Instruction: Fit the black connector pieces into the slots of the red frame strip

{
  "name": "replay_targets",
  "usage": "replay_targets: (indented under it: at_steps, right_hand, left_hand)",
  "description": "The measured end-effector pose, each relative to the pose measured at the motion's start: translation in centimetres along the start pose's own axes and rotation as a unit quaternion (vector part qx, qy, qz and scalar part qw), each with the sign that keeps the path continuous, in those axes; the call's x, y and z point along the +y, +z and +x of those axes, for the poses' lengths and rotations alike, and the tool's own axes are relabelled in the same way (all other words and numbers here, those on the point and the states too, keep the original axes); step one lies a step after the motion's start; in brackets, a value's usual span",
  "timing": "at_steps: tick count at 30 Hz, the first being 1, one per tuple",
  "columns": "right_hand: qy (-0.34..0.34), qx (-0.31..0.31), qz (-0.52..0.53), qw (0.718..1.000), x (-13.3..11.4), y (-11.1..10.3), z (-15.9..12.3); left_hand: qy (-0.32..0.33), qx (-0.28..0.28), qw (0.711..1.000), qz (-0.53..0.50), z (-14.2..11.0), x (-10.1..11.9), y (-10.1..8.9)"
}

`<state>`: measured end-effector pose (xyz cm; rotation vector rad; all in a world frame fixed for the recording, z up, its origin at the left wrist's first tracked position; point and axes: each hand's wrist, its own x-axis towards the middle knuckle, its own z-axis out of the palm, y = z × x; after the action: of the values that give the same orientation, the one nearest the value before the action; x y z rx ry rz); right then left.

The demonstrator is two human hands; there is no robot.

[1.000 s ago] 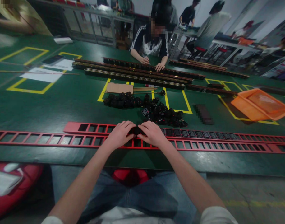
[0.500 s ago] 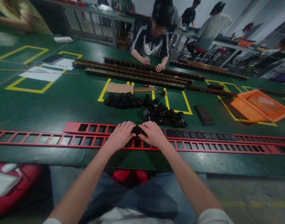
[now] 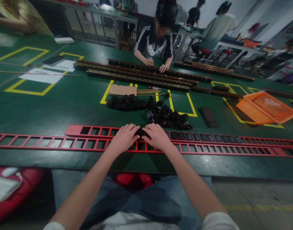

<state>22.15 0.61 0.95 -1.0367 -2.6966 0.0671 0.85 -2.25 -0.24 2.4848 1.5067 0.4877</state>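
My left hand [image 3: 124, 138] and my right hand [image 3: 156, 136] meet over the rear red slotted frame [image 3: 76, 130]. Between their closed fingertips is a small black block [image 3: 140, 133], mostly hidden by the fingers. To the right of my right hand, a row of black square pieces [image 3: 196, 137] fills slots of the same frame. A second red slotted frame [image 3: 45, 142] lies in front, parallel to it, with open slots. Just behind my hands is a loose heap of black blocks [image 3: 164, 115], one showing a pale square face.
Another black pile [image 3: 126, 103] lies behind, near a cardboard piece [image 3: 122, 90] and thin rods. Long dark rails [image 3: 141, 76] cross the table before a co-worker [image 3: 153, 44]. An orange basket [image 3: 266, 108] stands at right; white paper [image 3: 41, 75] lies at left.
The view has shifted very slightly. Both hands stay at the same spot on the rear frame, with the black block still between the fingers.
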Motion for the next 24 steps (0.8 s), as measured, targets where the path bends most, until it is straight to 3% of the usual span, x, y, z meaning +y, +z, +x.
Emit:
replay_targets:
  at_steps: [24]
  right_hand:
    - [0.024,0.003,0.032,0.999,0.07,-0.18,0.11]
  left_hand:
    - [0.009,0.019,0.999,-0.033,0.08,-0.69,0.52]
